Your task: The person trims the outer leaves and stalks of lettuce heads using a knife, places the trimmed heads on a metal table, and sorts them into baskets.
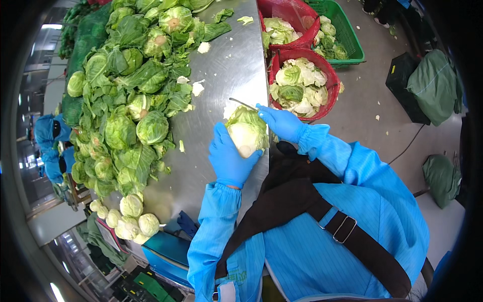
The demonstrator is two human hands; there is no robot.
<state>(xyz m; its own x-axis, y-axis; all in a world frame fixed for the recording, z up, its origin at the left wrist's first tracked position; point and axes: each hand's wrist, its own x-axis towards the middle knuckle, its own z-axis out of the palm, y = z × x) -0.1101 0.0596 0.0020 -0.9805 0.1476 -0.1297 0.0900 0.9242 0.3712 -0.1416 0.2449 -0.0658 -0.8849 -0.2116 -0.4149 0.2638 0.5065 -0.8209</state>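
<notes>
My left hand [231, 156], in a blue glove, grips a pale head of cabbage [247, 137] from its near left side. Green leaf still wraps the cabbage's far side, and its cut stem end faces me. A knife [243, 104] with a thin dark blade is in my gloved right hand [281, 122], just beyond the cabbage at the table's edge. The handle is mostly hidden by the fingers. Under the cabbage lies the stainless steel table [211, 109]. A large pile of untrimmed cabbages [124, 113] with loose outer leaves covers the table's left side.
Red mesh bags [332, 94] of trimmed leaves hang along the table edge by my right arm. Beyond them stands a green plastic crate [351, 41] holding cabbages. Several peeled cabbages [130, 222] sit at the lower left. Leaf scraps [197, 88] dot the steel.
</notes>
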